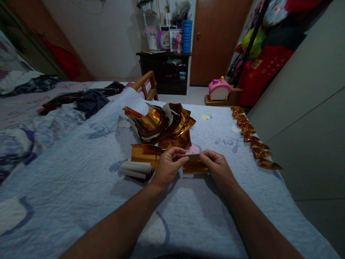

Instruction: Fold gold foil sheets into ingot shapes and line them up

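Between my two hands is a sheet of gold foil paper (pixel 195 166), its upper edge pinched at both ends. My left hand (pixel 169 166) grips the left end with thumb and fingers, and my right hand (pixel 217 166) grips the right end the same way. Left of my left hand lie a curled gold sheet (pixel 144 153) and a grey-white roll of paper (pixel 135 168). A loose, curved pile of gold foil sheets (pixel 153 122) rests just beyond my hands. Several folded gold foil pieces (pixel 249 138) form a row along the bed's right edge.
The blue-grey quilted bed cover (pixel 88 201) lies under everything. Rumpled clothes and bedding (pixel 91 102) are on the left. Past the bed's far edge stand a wooden chair (pixel 148 84), a dark cabinet (pixel 172 72) and a pink toy (pixel 219 89). A pale panel (pixel 309 136) borders the right side.
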`<state>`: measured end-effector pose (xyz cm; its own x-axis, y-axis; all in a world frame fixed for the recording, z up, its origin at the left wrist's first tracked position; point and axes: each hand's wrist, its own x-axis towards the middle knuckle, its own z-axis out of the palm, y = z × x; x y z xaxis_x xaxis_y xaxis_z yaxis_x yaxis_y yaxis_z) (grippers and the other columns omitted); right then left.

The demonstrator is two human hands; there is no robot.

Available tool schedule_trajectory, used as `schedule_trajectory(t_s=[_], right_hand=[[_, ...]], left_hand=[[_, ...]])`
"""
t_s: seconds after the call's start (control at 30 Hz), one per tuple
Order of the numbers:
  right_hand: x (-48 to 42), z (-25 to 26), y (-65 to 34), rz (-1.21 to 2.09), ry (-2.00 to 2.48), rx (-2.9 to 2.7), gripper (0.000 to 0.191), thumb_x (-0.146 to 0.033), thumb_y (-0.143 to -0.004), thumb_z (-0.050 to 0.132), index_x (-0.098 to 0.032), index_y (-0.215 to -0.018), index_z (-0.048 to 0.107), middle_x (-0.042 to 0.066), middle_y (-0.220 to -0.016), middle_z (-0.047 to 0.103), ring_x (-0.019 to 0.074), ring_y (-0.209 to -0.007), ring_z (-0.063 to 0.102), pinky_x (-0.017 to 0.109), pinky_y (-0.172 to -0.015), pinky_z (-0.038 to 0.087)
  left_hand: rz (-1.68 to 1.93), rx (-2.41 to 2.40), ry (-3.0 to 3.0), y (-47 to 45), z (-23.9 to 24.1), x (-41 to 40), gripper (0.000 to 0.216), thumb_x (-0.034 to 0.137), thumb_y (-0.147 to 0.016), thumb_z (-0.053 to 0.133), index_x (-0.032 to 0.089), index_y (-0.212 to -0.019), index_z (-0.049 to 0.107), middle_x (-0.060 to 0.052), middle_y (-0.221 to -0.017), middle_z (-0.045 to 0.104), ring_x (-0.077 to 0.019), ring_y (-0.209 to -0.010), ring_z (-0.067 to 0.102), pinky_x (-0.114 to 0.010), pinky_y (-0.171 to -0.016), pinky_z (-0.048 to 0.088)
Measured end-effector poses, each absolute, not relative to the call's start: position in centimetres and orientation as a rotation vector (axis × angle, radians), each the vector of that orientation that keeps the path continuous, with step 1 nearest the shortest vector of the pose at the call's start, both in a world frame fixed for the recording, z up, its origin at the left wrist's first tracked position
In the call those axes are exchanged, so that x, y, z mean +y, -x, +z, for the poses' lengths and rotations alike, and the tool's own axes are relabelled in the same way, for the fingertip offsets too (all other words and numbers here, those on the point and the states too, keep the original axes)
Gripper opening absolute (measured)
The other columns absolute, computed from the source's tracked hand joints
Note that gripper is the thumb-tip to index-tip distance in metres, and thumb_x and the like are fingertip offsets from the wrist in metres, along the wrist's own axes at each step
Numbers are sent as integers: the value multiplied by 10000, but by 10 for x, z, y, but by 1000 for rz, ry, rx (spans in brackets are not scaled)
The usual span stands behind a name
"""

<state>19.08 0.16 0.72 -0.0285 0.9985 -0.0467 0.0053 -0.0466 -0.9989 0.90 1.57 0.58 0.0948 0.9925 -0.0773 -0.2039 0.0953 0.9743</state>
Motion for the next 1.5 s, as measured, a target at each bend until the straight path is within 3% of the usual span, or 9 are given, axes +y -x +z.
schedule_trajectory(t_s=[1.13,1.5], right_hand=[[2,5,-191,1249,1284,-1221,340,-506,-812,690,-167,-779,702,18,-710,630,159,-665,554,283,-615,428],[3,6,-191,1131,1348,-1353,327,-477,-827,633,-163,-770,703,11,-686,609,161,-666,536,279,-611,404]], left_hand=[[1186,1095,-1137,-8,6,17,137,268,-725,800,165,-784,733,-8,-757,719,-136,-720,643,-248,-732,492],[1140,1159,-1225,-7,1,17,124,285,-756,756,168,-770,717,11,-685,640,-104,-627,542,-212,-600,413]])
